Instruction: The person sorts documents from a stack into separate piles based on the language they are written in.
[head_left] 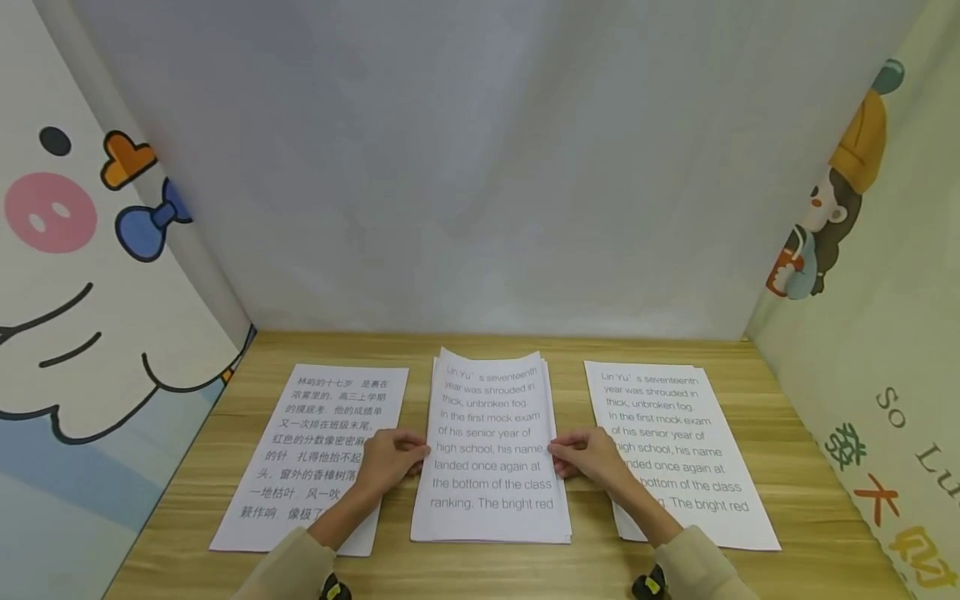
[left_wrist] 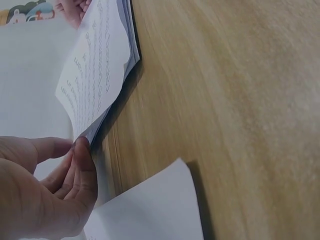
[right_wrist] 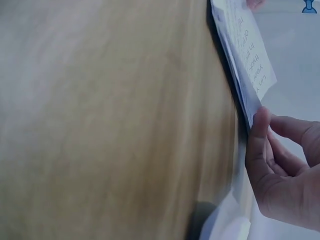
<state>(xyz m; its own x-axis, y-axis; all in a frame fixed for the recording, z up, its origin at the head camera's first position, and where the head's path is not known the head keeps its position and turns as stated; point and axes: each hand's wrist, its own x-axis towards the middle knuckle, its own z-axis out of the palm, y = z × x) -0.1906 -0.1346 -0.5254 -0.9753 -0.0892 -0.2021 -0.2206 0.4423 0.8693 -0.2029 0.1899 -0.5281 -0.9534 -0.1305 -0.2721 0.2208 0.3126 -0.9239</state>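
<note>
A sheet of paper (head_left: 491, 417) with large English print lies over the middle stack, its far corners curling up. My left hand (head_left: 393, 457) pinches its left edge between thumb and fingers, and my right hand (head_left: 588, 457) pinches the right edge at about the same height. In the left wrist view the sheet (left_wrist: 97, 65) bows above the sheets under it, with the left hand (left_wrist: 55, 190) at its edge. The right wrist view has the right hand (right_wrist: 285, 160) with thumb and forefinger meeting at the sheet's edge.
On the left lies a stack of paper with Chinese print (head_left: 315, 417), partly under the left forearm. A stack with English print (head_left: 675, 433) lies on the right, partly covered by the right forearm. All rest on a wooden table (head_left: 480, 575) before a pale curtain (head_left: 480, 183).
</note>
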